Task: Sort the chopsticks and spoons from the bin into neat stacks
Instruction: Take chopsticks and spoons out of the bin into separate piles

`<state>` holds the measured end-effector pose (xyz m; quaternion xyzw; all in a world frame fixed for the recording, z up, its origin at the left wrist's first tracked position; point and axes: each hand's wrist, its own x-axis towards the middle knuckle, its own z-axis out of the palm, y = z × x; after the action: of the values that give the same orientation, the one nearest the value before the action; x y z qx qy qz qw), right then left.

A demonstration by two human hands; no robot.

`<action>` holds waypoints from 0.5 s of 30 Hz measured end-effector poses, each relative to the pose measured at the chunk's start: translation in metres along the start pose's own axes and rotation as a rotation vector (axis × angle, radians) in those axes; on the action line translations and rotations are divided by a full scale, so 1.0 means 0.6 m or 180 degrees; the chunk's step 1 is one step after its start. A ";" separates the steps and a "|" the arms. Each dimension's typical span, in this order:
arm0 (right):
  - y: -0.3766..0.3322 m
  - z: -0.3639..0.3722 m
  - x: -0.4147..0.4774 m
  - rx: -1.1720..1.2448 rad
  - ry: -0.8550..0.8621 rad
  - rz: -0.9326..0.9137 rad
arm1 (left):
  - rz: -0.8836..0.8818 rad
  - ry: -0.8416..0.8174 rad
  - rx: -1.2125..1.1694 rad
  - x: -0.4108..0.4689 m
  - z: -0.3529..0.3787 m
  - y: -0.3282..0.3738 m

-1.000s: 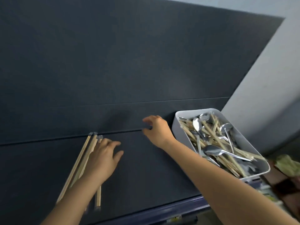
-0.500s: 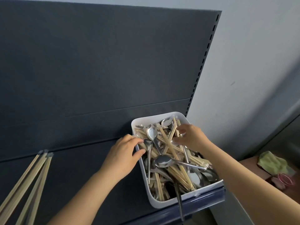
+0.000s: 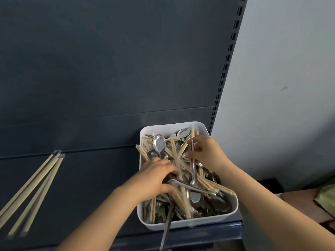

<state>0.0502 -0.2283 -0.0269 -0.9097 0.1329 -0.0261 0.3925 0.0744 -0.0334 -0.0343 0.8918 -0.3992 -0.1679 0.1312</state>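
We are reaching with both hands into the white bin (image 3: pixel 188 225), which is sitting at the right end of the dark shelf (image 3: pixel 87 178), and we judge this to be the picking step: gathering more pieces out of the tangle. Our left hand (image 3: pixel 154 180) is lying palm down over the near-left part of the pile, fingers curling among the chopsticks (image 3: pixel 176 156); whether they are actually closing on anything we cannot tell, since the hand itself is hiding the fingertips. Our right hand (image 3: pixel 206 153) is working just beyond and to the right of the left fingers, thumb and forefinger pinching together on what looks like a thin metal spoon handle (image 3: pixel 193 169), though blur is making that uncertain. A spoon (image 3: pixel 159 144) is lying bowl-up just beyond the left fingers. Well away to the left of both hands, the sorted chopsticks (image 3: pixel 34 189) are lying loosely fanned on the shelf. Most of the bin is looking full, so the task is seeming early. Next, we are needing to lift one kind cleanly, without dragging crossed pieces over the rim.
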 end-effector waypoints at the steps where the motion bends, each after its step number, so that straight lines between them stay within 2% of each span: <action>1: 0.000 -0.004 0.002 0.0073 0.0046 -0.0044 | 0.0018 0.0072 0.0037 0.001 0.001 0.002; 6: -0.005 -0.020 0.005 0.0576 0.0238 -0.0211 | -0.0022 0.0410 0.0042 0.001 -0.010 -0.005; 12: -0.032 -0.050 0.008 0.0935 0.0672 -0.0402 | -0.0444 0.1029 -0.1173 -0.003 -0.053 -0.008; 15: -0.061 -0.068 0.016 0.1328 0.0751 -0.0416 | -0.0402 0.1068 -0.1509 0.000 -0.062 0.001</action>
<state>0.0615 -0.2358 0.0272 -0.8063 0.1104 -0.1842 0.5511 0.0892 -0.0303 -0.0004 0.8746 -0.2653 -0.1145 0.3893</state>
